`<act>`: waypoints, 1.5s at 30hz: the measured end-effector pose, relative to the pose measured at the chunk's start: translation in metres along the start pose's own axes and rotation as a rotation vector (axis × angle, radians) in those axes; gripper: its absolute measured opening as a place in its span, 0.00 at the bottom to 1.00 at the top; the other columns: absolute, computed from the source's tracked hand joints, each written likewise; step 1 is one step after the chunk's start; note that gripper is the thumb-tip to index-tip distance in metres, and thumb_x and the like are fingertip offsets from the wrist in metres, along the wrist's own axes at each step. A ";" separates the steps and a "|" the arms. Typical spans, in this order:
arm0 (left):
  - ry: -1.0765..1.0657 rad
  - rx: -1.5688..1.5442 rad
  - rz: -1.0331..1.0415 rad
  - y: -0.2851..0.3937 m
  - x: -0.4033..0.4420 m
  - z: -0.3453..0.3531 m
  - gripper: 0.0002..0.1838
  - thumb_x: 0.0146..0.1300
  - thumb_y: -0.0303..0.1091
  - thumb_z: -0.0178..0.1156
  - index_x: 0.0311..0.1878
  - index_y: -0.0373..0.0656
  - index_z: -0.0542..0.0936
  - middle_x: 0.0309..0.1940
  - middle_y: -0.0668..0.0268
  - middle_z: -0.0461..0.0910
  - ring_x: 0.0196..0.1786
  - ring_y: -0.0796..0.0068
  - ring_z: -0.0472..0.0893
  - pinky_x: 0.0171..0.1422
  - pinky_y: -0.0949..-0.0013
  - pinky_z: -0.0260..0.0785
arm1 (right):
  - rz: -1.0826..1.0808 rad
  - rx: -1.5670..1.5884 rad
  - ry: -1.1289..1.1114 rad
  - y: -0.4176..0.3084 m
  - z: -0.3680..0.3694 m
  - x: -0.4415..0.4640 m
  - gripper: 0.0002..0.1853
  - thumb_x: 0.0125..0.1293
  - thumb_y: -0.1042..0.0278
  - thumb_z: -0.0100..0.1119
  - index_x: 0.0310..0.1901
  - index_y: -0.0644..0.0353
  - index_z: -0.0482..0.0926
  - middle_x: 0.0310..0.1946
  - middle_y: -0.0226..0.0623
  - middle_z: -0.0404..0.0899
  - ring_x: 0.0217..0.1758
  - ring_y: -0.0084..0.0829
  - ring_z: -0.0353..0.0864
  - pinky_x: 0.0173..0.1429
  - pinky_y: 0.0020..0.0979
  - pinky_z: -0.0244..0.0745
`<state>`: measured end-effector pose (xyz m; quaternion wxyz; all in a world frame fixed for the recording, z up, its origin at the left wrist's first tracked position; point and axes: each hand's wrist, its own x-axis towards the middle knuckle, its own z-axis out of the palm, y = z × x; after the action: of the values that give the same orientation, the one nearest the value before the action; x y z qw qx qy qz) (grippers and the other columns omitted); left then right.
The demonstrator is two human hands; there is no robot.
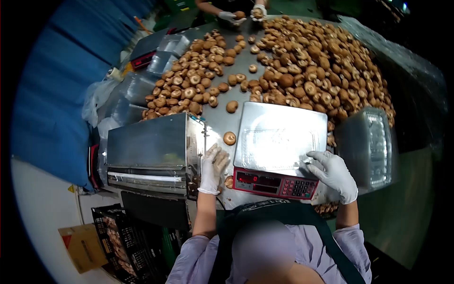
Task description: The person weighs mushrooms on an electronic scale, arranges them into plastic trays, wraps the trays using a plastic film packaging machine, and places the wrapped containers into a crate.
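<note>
- Here's the scale (280,144), its metal plate (279,130) lying left of the right hand's (333,174) fingers, near right corner right under them.
- Its long axis runs crosswise between the two hands, right end slanting slightly toward the person; the display (257,181), showing a red 0, and the keys (299,188) face the person.
- Right fingers: loosely bent, thumb and forefinger parted; contact or grip, cannot tell.
- Now the left hand (213,168): open, fingers pointing away from the body, nothing seen in its grasp, metal box (146,142) just left.
- One mushroom (229,138) sits just beyond those fingertips, slightly right.
- Clear trays (366,149) stand right of the right fingers; heaped mushrooms (321,66) spread beyond.
</note>
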<state>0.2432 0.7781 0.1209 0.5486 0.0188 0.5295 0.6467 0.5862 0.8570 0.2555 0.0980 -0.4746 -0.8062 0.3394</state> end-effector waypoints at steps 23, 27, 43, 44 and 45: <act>0.011 -0.874 0.107 0.010 0.185 0.051 0.35 0.65 0.48 0.55 0.66 0.36 0.56 0.59 0.60 0.63 0.55 0.62 0.71 0.58 0.61 0.73 | -0.415 0.061 -0.399 -0.105 0.065 0.391 0.28 0.61 0.47 0.60 0.50 0.67 0.78 0.40 0.45 0.83 0.38 0.34 0.83 0.46 0.31 0.77; 0.155 -0.783 0.154 0.024 0.180 0.067 0.44 0.63 0.60 0.53 0.70 0.37 0.52 0.66 0.62 0.57 0.57 0.64 0.70 0.59 0.67 0.70 | -0.404 0.115 -0.432 -0.159 0.101 0.490 0.34 0.64 0.40 0.52 0.54 0.68 0.74 0.43 0.49 0.81 0.48 0.37 0.80 0.55 0.30 0.71; 0.035 -0.969 0.181 0.019 0.180 0.068 0.41 0.63 0.63 0.50 0.73 0.65 0.44 0.73 0.65 0.44 0.63 0.51 0.68 0.65 0.50 0.64 | -0.570 -0.100 -0.412 -0.167 0.192 0.539 0.34 0.60 0.30 0.47 0.58 0.47 0.74 0.57 0.44 0.73 0.60 0.44 0.71 0.63 0.40 0.66; 0.040 -0.969 0.172 0.020 0.181 0.067 0.40 0.62 0.63 0.50 0.73 0.66 0.45 0.73 0.65 0.44 0.64 0.51 0.67 0.65 0.49 0.64 | -0.568 -0.134 -0.414 -0.165 0.190 0.530 0.33 0.60 0.31 0.47 0.57 0.49 0.75 0.52 0.45 0.77 0.56 0.43 0.75 0.60 0.38 0.68; 0.035 -0.967 0.170 0.020 0.180 0.067 0.40 0.62 0.63 0.50 0.73 0.66 0.45 0.73 0.65 0.44 0.64 0.51 0.67 0.65 0.49 0.64 | -0.599 -0.138 -0.395 -0.164 0.187 0.519 0.32 0.61 0.33 0.48 0.58 0.50 0.74 0.54 0.47 0.76 0.56 0.45 0.74 0.60 0.38 0.68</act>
<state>0.1981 0.9574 0.0644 0.4308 -0.2061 0.1743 0.8611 0.1065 1.1514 0.1354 0.0031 -0.1481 -0.9339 0.3254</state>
